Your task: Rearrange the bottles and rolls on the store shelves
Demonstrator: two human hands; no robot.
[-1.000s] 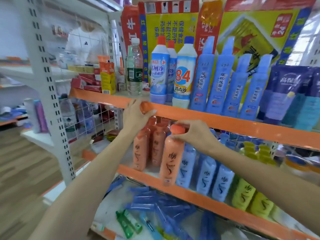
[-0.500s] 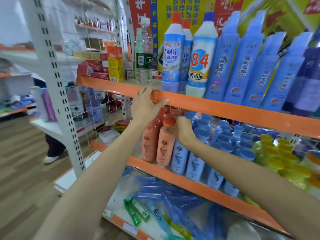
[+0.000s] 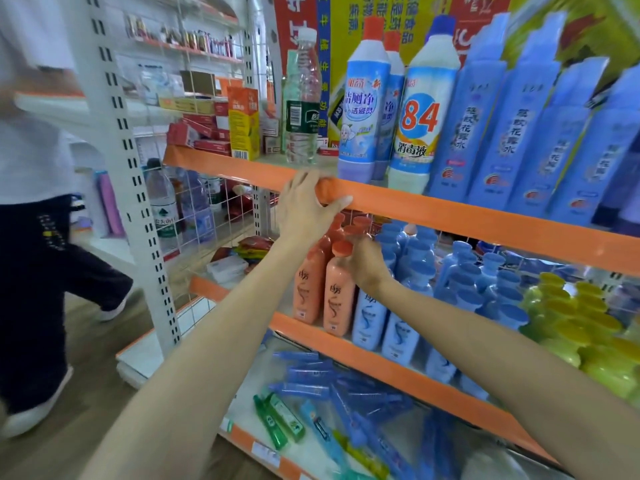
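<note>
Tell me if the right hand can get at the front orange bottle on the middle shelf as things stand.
Probably yes: the right hand is already at the cap of the front orange bottle, with nothing between them.

head view, close, facing shelves [image 3: 450, 216]

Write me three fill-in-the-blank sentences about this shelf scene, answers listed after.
1. The left hand holds a bottle with an ____ cap at the upper shelf's edge.
2. The right hand touches the orange bottles on the ____ shelf.
3. The white disinfectant bottle shows the number ____.

Missing words: orange; middle; 84
</note>
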